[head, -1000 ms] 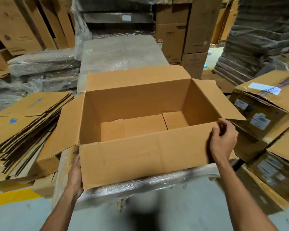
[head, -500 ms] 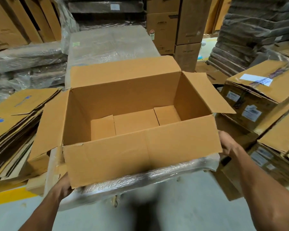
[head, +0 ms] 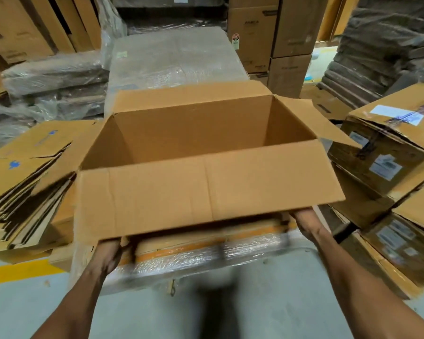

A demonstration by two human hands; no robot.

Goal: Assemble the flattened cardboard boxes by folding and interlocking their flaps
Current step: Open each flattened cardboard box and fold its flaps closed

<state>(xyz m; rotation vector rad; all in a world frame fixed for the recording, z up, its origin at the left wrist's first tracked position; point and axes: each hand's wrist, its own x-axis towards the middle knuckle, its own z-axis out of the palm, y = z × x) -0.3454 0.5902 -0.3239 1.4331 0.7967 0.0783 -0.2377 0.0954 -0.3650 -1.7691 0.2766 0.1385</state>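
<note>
Filling the middle of the view, a big box (head: 206,133) of plain brown corrugated card: rectangular, open at the top, inside walls smooth and bare. Four top flaps splayed outward, the near flap (head: 206,189) hanging toward the camera, creased down its middle and wrinkled at its left end. Sits over a wrapped stack (head: 181,267), a long block under glossy, crinkled clear film with an orange band showing through. Whether resting on it or lifted clear, impossible to tell, the bottom edge hidden by the near flap.

Below, a smooth grey floor (head: 145,314) with a yellow stripe (head: 15,272) at the left. Just left of the box, a pile of flat cardboard (head: 17,182), sheets fanned unevenly, dark edges showing, blue marks printed on top. To the right, taped boxes (head: 377,155) with white labels, tilted and scuffed.

Reaching up from the bottom corners, two bare forearms. At the near left corner of the box, the left hand (head: 108,255), back showing, tucked up under the near flap. Under the flap's right end, at the near right corner, the right hand (head: 304,218). Fingers of both hidden behind the card, so no telling how far curled or spread, nor which part of the box touched.
</note>
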